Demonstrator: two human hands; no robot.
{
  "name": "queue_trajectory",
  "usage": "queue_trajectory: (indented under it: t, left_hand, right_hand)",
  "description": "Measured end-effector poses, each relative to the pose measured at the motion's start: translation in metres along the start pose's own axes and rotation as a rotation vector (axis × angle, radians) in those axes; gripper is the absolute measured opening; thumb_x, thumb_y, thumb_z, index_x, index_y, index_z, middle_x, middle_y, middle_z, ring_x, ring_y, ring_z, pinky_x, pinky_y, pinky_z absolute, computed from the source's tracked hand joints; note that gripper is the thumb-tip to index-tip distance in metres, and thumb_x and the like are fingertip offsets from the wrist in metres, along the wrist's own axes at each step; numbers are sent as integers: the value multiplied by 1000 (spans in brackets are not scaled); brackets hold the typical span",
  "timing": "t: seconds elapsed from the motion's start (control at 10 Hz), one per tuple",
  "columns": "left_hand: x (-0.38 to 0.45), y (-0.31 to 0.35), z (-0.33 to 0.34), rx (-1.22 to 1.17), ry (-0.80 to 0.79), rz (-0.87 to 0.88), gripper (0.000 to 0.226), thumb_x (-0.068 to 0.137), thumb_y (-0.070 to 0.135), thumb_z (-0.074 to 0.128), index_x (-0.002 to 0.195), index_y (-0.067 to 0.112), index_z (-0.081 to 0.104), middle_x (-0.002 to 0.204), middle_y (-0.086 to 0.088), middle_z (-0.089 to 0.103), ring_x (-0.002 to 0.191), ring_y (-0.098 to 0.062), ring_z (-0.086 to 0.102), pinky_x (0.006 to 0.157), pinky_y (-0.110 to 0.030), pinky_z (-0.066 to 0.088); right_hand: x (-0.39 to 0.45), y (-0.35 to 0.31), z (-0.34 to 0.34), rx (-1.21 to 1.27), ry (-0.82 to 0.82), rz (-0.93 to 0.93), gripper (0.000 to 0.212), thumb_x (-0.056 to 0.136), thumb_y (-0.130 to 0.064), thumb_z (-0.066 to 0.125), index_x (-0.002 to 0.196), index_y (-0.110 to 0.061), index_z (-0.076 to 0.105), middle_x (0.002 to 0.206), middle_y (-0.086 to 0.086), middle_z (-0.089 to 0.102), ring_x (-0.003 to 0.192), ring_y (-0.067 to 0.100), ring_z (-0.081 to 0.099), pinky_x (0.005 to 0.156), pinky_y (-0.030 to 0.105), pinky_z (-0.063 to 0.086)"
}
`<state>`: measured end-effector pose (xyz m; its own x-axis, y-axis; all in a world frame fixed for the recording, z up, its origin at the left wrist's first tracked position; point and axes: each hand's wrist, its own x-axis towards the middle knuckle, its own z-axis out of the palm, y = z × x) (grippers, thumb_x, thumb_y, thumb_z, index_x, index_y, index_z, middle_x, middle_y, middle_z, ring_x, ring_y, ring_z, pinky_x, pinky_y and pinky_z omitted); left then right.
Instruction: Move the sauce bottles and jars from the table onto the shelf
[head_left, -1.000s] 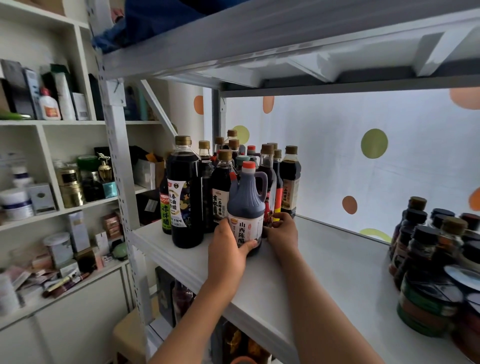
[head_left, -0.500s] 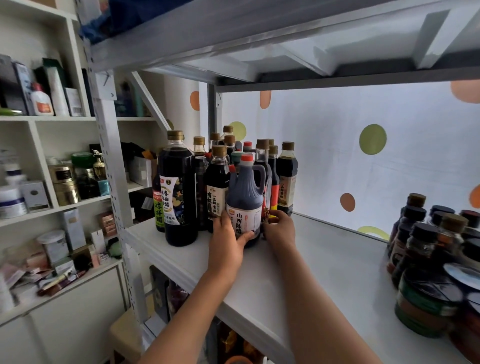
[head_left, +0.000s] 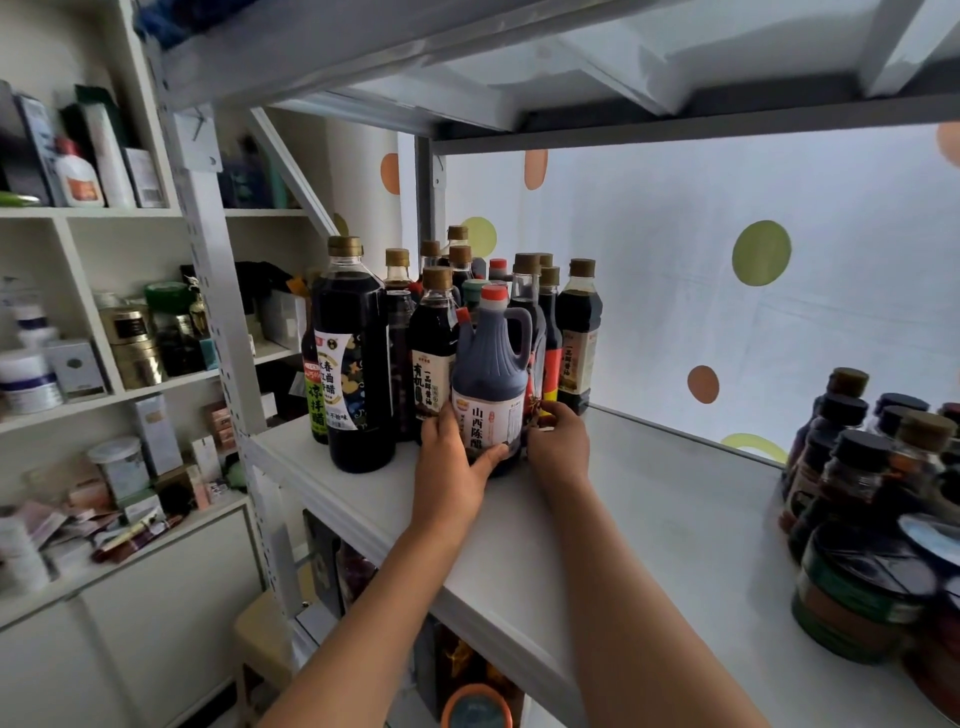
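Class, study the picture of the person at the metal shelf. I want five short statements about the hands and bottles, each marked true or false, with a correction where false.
1. The left hand holds the grey jug. True.
2. The jug's cap is green. False: it is red.
3. The jug stands on the shelf. True.
4. The right hand rests flat, far from the bottles. False: it is at the jug's right side.
5. The tall bottle left of the jug lies on its side. False: it stands upright.
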<state>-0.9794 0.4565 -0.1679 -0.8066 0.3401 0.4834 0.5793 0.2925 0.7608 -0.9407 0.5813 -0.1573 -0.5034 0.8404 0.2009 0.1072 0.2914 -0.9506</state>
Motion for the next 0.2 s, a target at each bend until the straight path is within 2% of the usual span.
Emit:
queue_trajectory:
  t: [0.1,0.2]
  left_hand:
    - [-1,-3,-2,-83,-9,-6,81,78,29,80,146,13,39,138,-8,45,126,-21,48,103,-22,36]
    - [-2,1,-5,-154,-3,-19,75,79,27,79,144,14,42,137,-7,47,125,-20,49,103,-24,38]
  right_hand:
    - [-7,-4,-3,11,71,13,35,90,-8,58,125,-12,61,103,5,68,95,23,62,78,26,41]
    - [-16,-21,-2,4,122,-35,30,89,-8,58,118,-14,62,92,-1,61,87,20,59,74,26,40]
